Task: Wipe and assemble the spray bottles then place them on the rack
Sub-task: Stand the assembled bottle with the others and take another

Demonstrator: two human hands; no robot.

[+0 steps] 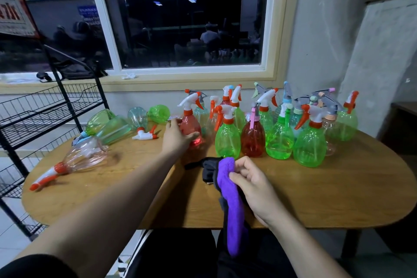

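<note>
My left hand (178, 136) reaches across the wooden table (135, 198) and wraps around the body of an upright red spray bottle (191, 126) with a white and orange trigger head. My right hand (250, 181) pinches a purple and black cloth (230, 189) that hangs over the table's near edge. Several assembled green, red and clear spray bottles (279, 135) stand in a cluster at the back right. A clear pink bottle (83, 158) with its sprayer on lies on its side at the left. A loose trigger head (145, 134) lies near several headless bottles (112, 126).
A black wire rack (45, 110) with bare shelves stands to the left of the table. A window with a sill runs behind the table. A concrete wall rises at the right.
</note>
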